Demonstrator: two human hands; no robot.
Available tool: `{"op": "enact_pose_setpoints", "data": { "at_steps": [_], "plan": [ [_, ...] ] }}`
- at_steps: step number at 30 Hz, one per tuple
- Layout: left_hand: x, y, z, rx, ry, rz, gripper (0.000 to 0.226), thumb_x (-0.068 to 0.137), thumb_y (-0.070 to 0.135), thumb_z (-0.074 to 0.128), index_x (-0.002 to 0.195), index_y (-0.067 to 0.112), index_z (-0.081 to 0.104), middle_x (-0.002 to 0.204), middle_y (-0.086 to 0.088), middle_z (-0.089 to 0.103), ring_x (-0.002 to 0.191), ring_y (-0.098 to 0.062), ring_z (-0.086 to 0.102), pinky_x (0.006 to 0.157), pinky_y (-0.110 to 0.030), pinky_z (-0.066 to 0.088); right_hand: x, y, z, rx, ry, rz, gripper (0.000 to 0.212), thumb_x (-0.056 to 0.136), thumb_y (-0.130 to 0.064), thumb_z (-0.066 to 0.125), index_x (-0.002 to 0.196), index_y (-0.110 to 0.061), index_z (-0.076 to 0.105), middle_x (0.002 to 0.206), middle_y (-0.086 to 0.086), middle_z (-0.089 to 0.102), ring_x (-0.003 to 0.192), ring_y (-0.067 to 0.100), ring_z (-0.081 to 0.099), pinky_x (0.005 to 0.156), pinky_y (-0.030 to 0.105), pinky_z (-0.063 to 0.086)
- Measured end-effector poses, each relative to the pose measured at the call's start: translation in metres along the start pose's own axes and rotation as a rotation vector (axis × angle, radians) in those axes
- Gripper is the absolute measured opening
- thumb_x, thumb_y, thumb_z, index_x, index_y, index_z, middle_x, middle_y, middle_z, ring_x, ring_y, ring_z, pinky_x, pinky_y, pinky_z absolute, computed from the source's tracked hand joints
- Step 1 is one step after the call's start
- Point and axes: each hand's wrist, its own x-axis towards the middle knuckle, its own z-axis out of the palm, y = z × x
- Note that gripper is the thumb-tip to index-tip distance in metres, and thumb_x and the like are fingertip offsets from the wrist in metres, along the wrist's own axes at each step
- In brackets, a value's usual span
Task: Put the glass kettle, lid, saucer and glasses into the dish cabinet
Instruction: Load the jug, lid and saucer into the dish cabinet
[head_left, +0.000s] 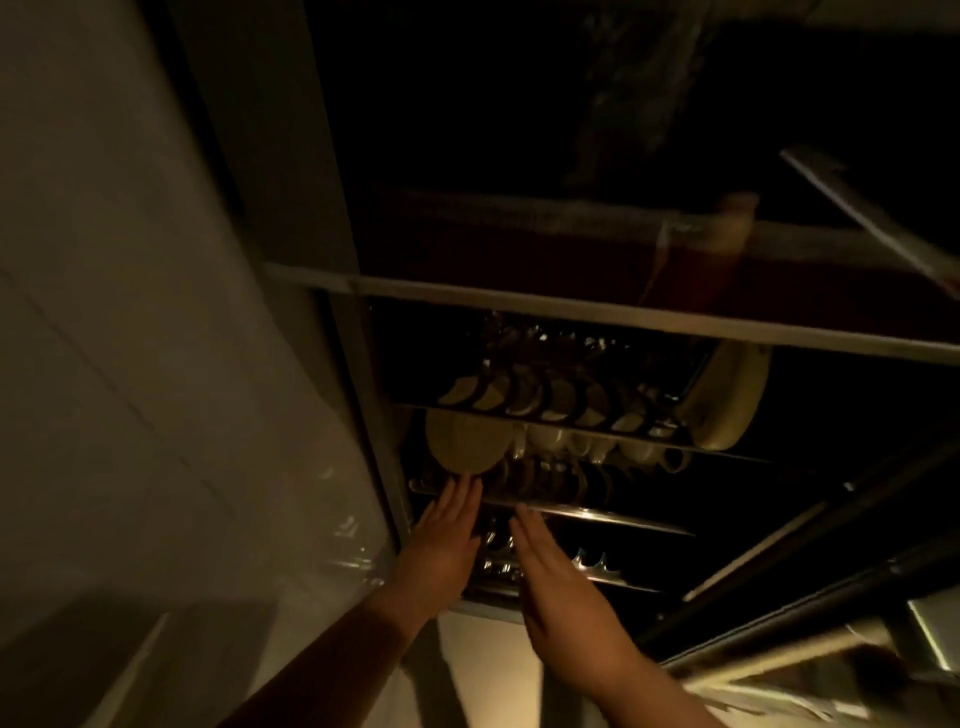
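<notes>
I look up into a dark dish cabinet (597, 312) with wire racks. My left hand (441, 540) reaches up with straight fingers; its fingertips are at the lower edge of a round pale saucer (465, 441) standing at the left end of the middle rack. My right hand (561, 587) is raised beside it, fingers straight, palm toward the lower rack (597, 574), and holds nothing. No kettle, lid or glass can be made out in the dim light.
Several plates (530, 397) stand on edge in the upper rack. White cups (597, 444) hang in a row to the right of the saucer. A large pale dish (727, 405) leans at the right end. A light wall (130, 364) runs along the left.
</notes>
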Motion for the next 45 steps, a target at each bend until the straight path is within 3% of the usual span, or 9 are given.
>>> {"op": "enact_pose_setpoints", "data": {
  "at_steps": [10,13,18,22,25,28,32,38,45],
  "plan": [
    [-0.06,0.068,-0.049,-0.171,0.049,0.075,0.072,0.1,0.036,0.033,0.134,0.031,-0.031,0.141,0.019,-0.038,0.132,0.001,-0.027,0.11,-0.03,-0.006,-0.097,-0.066,-0.086,0.106,0.122,0.273,0.075,0.101,-0.026,0.033,0.128,-0.006,-0.034,0.136,0.0,-0.048,0.13,0.003,-0.038,0.098,0.004,-0.019],
    [-0.073,0.109,-0.08,-0.164,0.1,0.216,0.07,0.1,0.039,0.031,0.13,0.041,-0.033,0.132,0.027,-0.044,0.126,0.006,-0.037,0.11,-0.027,-0.009,-0.133,-0.085,-0.129,0.082,0.275,0.337,0.078,0.099,-0.025,0.037,0.128,-0.007,-0.033,0.136,0.004,-0.046,0.128,-0.007,-0.036,0.107,0.011,-0.019],
    [-0.083,0.168,-0.108,-0.176,0.178,0.461,0.069,0.1,0.041,0.031,0.129,0.052,-0.031,0.137,0.035,-0.038,0.126,0.015,-0.034,0.105,-0.013,-0.017,-0.195,-0.106,-0.197,-0.035,0.651,0.437,0.08,0.092,-0.02,0.056,0.142,-0.027,-0.006,0.15,-0.012,-0.021,0.14,0.006,-0.017,0.116,0.024,0.003],
    [-0.081,0.143,-0.08,-0.086,0.071,0.243,0.072,0.098,0.044,0.036,0.145,0.03,-0.018,0.154,0.008,-0.024,0.141,-0.011,-0.021,0.116,-0.028,-0.005,-0.225,-0.089,-0.205,0.01,0.708,0.49,0.074,0.09,-0.016,0.058,0.143,-0.031,0.007,0.151,-0.022,-0.003,0.141,-0.004,-0.005,0.109,0.008,0.0],
    [-0.062,0.122,-0.054,-0.008,0.028,0.11,0.08,0.098,0.046,0.034,0.138,0.016,-0.029,0.154,-0.005,-0.027,0.14,-0.019,-0.026,0.116,-0.032,-0.01,-0.223,-0.075,-0.191,0.122,0.72,0.516,0.074,0.081,-0.01,0.071,0.136,-0.019,0.023,0.152,-0.003,0.012,0.143,0.018,0.007,0.113,0.03,0.01],
    [-0.065,0.14,-0.055,-0.019,0.061,0.224,0.073,0.099,0.045,0.029,0.136,0.027,-0.032,0.15,0.004,-0.033,0.136,-0.013,-0.032,0.111,-0.028,-0.017,-0.224,-0.074,-0.186,0.127,0.773,0.57,0.079,0.079,-0.063,0.056,0.132,-0.012,0.03,0.147,0.004,0.019,0.139,0.028,0.012,0.108,0.046,0.018],
    [-0.078,0.195,-0.074,-0.015,0.01,0.479,0.072,0.099,0.046,0.029,0.136,0.038,-0.032,0.144,0.017,-0.04,0.133,-0.004,-0.037,0.11,-0.028,-0.02,-0.228,-0.064,-0.204,0.047,0.766,0.656,0.075,0.081,-0.009,0.069,0.138,-0.019,0.021,0.152,0.0,0.014,0.142,0.017,0.006,0.113,0.039,0.013],
    [-0.07,0.3,-0.12,0.001,0.07,0.777,0.061,0.093,0.051,0.009,0.139,0.033,-0.026,0.147,0.015,-0.035,0.134,0.0,-0.034,0.11,-0.03,-0.024,-0.238,-0.04,-0.244,-0.004,0.759,0.796,0.073,0.095,-0.029,0.05,0.141,-0.029,-0.006,0.149,-0.02,-0.015,0.137,-0.003,-0.017,0.106,0.013,-0.006],
    [-0.037,0.407,-0.129,-0.01,0.112,0.945,0.062,0.095,0.05,0.016,0.141,0.031,-0.022,0.152,0.013,-0.025,0.139,-0.002,-0.026,0.114,-0.024,-0.014,-0.272,-0.001,-0.277,0.061,0.759,0.996,0.071,0.098,-0.041,0.038,0.15,-0.02,-0.006,0.156,-0.009,-0.017,0.131,-0.002,-0.024,0.113,0.023,0.001]
  ]
}}
